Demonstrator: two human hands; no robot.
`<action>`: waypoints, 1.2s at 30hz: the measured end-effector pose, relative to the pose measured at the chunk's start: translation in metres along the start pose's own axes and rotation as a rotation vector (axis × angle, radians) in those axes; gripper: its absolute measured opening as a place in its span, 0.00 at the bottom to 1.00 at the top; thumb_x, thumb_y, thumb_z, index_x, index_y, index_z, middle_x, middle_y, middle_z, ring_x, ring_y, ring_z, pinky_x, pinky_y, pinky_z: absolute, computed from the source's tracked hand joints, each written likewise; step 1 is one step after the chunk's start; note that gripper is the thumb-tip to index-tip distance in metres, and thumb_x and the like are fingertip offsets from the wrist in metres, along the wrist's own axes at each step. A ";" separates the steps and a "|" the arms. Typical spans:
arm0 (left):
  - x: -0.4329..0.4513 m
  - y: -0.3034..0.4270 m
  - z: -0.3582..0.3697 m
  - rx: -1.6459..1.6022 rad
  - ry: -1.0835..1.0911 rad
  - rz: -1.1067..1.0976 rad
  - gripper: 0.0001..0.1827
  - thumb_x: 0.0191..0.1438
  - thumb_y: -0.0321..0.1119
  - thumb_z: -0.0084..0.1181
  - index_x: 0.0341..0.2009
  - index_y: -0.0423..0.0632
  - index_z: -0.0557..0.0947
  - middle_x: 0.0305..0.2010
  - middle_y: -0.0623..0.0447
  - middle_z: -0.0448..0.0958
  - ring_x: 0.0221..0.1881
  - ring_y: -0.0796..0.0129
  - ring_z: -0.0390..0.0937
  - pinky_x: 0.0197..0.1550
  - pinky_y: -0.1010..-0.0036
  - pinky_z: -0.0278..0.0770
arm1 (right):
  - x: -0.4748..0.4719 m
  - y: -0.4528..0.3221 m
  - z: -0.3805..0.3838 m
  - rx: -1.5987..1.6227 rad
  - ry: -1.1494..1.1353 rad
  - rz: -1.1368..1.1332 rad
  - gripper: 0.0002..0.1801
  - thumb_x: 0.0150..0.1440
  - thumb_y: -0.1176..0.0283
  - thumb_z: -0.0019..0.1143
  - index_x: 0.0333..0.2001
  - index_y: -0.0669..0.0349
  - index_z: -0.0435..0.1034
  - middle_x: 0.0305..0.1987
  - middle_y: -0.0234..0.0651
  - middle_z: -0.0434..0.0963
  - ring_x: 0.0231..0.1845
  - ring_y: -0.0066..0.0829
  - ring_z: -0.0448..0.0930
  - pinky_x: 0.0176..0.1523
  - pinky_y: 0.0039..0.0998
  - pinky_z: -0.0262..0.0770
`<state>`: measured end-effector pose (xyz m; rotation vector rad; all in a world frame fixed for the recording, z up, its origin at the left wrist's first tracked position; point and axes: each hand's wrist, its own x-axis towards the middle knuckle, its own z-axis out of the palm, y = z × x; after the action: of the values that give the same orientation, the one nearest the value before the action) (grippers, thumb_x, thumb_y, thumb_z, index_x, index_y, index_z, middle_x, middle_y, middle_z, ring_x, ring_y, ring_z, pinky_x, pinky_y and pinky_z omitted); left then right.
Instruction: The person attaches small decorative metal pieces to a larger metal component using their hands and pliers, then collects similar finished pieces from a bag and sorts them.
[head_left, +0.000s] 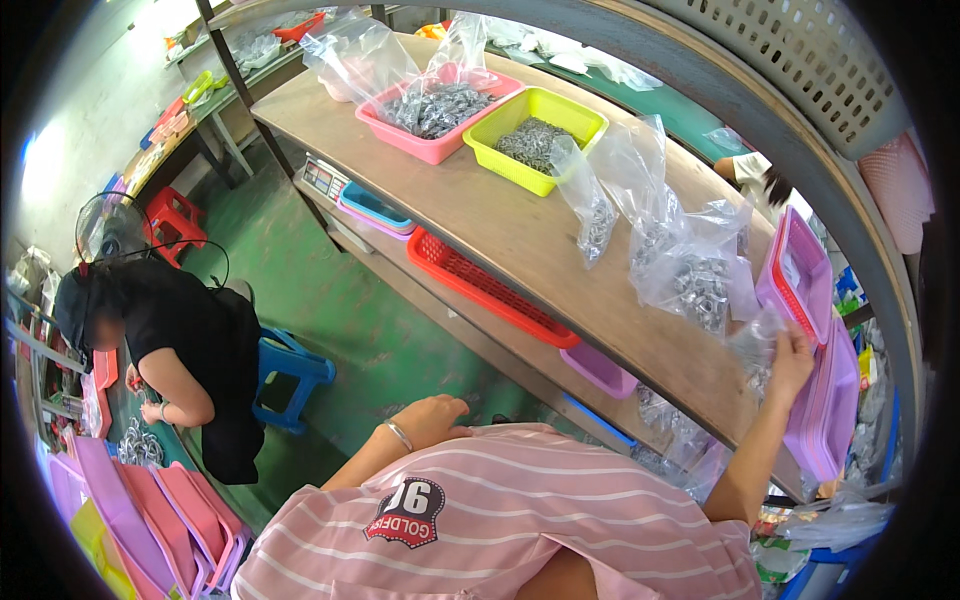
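My right hand (795, 360) pinches the top of a clear plastic bag (752, 341) at the right end of a wooden shelf. Small metal parts show through the bag, blurred. Just left of it lies another clear bag of metal rings or clasps (701, 289). Close beyond my fingers stand a purple basket (814, 259) and a stack of purple trays (825, 405). My left hand (431, 420), with a bracelet on the wrist, is held in front of my striped shirt. Nothing shows in it, and its palm is hidden.
A pink basket (435, 146) and a yellow basket (536, 176) hold small metal parts on the shelf. Below sits a red basket (487, 292). At left, a person in black (187, 322) works at a bench beside a blue stool (289, 375). A rack beam (750, 90) arches overhead.
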<state>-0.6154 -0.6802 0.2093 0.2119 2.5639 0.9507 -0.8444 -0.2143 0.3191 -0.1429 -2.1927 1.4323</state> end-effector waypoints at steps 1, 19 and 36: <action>0.000 -0.001 -0.001 0.002 0.005 -0.007 0.21 0.49 0.44 0.53 0.41 0.41 0.74 0.40 0.40 0.73 0.43 0.49 0.71 0.45 0.64 0.69 | 0.017 0.013 -0.014 0.009 0.075 -0.072 0.11 0.49 0.80 0.49 0.39 0.68 0.70 0.30 0.30 0.74 0.29 0.19 0.72 0.36 0.20 0.69; 0.003 0.000 -0.007 0.025 -0.029 -0.035 0.20 0.49 0.42 0.53 0.42 0.42 0.74 0.41 0.42 0.73 0.44 0.52 0.71 0.45 0.65 0.70 | -0.086 -0.040 0.067 -0.380 -0.030 -0.667 0.11 0.48 0.80 0.50 0.38 0.65 0.69 0.44 0.42 0.71 0.48 0.38 0.70 0.54 0.34 0.62; -0.036 -0.007 -0.007 -0.088 0.164 -0.251 0.18 0.48 0.40 0.54 0.41 0.43 0.75 0.42 0.42 0.73 0.44 0.51 0.71 0.46 0.65 0.69 | -0.124 -0.103 0.188 0.004 -0.913 -0.799 0.12 0.45 0.80 0.53 0.37 0.66 0.69 0.43 0.42 0.71 0.43 0.42 0.73 0.45 0.32 0.69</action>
<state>-0.5855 -0.6993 0.2203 -0.2167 2.6069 1.0166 -0.8061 -0.4586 0.3065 1.4720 -2.3965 1.0929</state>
